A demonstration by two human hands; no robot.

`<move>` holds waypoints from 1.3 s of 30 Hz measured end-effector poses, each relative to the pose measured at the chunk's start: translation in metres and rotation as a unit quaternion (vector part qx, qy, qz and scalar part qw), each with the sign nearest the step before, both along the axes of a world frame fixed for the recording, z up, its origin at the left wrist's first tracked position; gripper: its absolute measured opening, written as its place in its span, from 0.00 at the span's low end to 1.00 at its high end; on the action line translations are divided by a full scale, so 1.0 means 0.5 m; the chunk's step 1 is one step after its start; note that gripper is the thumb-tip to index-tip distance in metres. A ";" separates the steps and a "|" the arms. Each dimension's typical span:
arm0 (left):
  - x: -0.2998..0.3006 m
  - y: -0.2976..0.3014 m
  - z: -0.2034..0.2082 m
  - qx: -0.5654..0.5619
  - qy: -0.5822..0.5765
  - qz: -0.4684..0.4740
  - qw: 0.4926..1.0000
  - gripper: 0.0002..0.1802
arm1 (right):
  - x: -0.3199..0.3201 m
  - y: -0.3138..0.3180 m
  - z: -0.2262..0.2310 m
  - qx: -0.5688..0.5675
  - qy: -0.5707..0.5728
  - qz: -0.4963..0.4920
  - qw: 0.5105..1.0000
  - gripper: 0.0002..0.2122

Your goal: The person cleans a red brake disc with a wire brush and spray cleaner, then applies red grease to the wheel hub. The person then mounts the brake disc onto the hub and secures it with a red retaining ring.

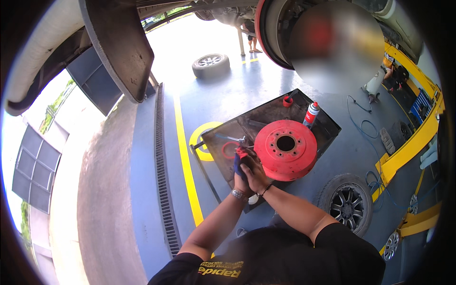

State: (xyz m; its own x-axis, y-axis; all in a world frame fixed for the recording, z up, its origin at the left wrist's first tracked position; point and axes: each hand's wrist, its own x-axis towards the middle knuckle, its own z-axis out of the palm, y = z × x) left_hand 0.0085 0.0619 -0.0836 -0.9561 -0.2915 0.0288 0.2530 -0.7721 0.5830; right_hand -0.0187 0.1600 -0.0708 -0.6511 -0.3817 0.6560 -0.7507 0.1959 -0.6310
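My left hand (240, 184), with a watch at its wrist, and my right hand (257, 175) are pressed together over a low black tray table. Between them is a dark blue, cloth-like bundle (238, 164) with a red part at its far end; its exact kind is unclear. Both hands are closed round it, and the right covers part of the left. Just right of them a red brake drum (271, 159) lies flat, its centre hole facing up. A metal hand tool (242, 140) and a red ring (223, 151) lie beyond my hands.
On the tray table (304, 100) stand a spray can (311, 114) and a small red cup (287, 101). A wheel (349, 202) is at right, another tyre (211, 66) farther off. A vehicle's underside hangs overhead. A blue hose (363, 124) crosses the floor near yellow lift parts (392, 166).
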 end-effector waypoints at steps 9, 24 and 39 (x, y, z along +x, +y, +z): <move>0.033 0.001 0.068 -0.067 0.003 -0.188 0.980 0.32 | -0.144 0.018 0.029 -0.171 -0.205 0.029 0.963 0.17; -0.049 0.146 -0.046 -0.337 -0.219 0.435 0.806 0.26 | -0.163 0.214 0.039 -0.107 -0.576 0.493 0.643 0.31; -0.118 0.165 0.222 -0.195 -0.184 0.363 0.892 0.23 | -0.163 0.219 0.174 -0.310 -0.603 0.615 0.403 0.42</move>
State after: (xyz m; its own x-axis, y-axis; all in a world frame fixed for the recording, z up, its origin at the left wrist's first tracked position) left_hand -0.0504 0.1445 0.0275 -0.4843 -0.8748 -0.0130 0.3408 -0.2023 0.9181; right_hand -0.1002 0.2697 0.0162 -0.2076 -0.9080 0.3639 0.8858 -0.3323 -0.3239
